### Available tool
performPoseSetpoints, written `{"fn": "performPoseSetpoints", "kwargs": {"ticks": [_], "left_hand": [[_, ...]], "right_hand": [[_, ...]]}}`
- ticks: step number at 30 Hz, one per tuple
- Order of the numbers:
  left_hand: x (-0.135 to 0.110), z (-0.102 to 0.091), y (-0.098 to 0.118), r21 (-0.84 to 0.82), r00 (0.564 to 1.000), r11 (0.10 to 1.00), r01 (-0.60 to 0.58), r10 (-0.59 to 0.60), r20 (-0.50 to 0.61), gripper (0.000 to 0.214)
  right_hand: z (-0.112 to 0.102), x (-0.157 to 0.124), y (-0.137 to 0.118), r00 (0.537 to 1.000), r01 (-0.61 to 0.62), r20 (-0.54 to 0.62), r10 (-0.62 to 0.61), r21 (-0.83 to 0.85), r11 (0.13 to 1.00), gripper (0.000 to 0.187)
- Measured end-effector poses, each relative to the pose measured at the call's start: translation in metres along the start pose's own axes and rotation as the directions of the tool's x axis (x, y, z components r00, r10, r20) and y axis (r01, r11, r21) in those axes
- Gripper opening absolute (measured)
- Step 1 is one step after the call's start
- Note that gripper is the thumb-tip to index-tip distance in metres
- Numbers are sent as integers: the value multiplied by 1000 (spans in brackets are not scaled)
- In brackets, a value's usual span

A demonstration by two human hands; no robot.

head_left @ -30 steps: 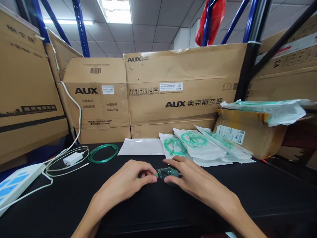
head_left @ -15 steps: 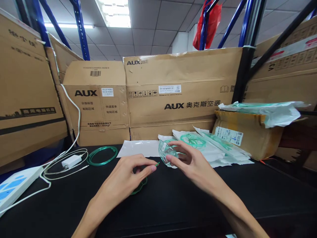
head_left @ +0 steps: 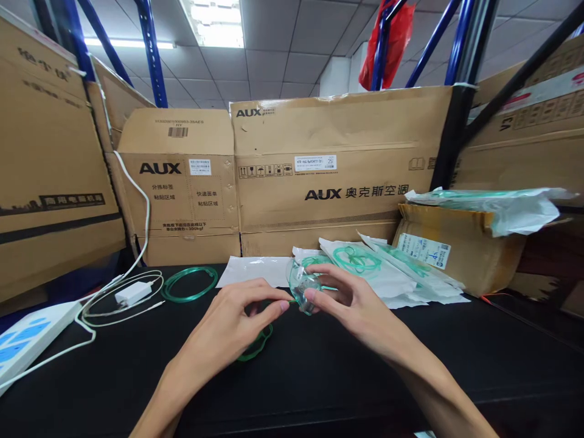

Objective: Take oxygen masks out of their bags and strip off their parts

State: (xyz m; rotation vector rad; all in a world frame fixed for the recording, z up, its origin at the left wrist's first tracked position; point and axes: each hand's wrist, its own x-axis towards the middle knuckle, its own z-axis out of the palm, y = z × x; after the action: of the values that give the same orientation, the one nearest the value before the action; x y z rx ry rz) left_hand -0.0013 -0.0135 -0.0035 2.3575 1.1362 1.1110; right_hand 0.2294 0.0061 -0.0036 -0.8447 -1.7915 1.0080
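My right hand (head_left: 349, 299) grips a clear green-tinted plastic face mask (head_left: 300, 283), tilted up above the black table (head_left: 319, 377). My left hand (head_left: 237, 322) pinches the end of a thin green strap (head_left: 256, 345) between thumb and forefinger, right beside the mask's edge. The strap loops down under my left hand onto the table. Both hands meet near the middle of the view, just in front of a flat white pouch (head_left: 255, 271).
A coil of green tubing (head_left: 189, 283) and a white charger (head_left: 132, 292) with cable lie at the left. A white power strip (head_left: 25, 340) sits at the far left. Sealed mask packets (head_left: 387, 271) pile at the right beside an open carton (head_left: 460, 243). Big cardboard boxes (head_left: 337, 164) wall the back.
My right hand lifted the mask off the table and tilted it up. My left hand kept its pinch on the strap end and now sits close against the mask's edge.
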Motion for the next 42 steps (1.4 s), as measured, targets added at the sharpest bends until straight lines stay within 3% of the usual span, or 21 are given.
{"fn": "performPoseSetpoints", "kwargs": {"ticks": [14,23,31,38,40,42], "left_hand": [[1,-3,-2,5,1000,1000,-8,8,-18,18],[-1,0,-2,107,999,994,17,-14,-35,15],[3,-2,-3,-139,997,987,76,-74,24,20],[4,1,-4,-269,989,953,139,-120,85,38],[5,2,-4,-274,988,950,152,-139,65,40],[6,2,-4,-261,986,951,167,-160,45,42]], "right_hand": [[4,1,-1,1000,-16,16,16,8,1000,40],[11,-1,2,996,31,-81,-41,-122,992,39],[12,1,3,1000,-5,-12,4,-55,998,45],[19,1,6,994,69,-75,-83,-178,982,40],[21,1,8,973,153,-127,-193,-273,950,40],[22,0,9,917,292,-140,-373,-403,867,38]]}}
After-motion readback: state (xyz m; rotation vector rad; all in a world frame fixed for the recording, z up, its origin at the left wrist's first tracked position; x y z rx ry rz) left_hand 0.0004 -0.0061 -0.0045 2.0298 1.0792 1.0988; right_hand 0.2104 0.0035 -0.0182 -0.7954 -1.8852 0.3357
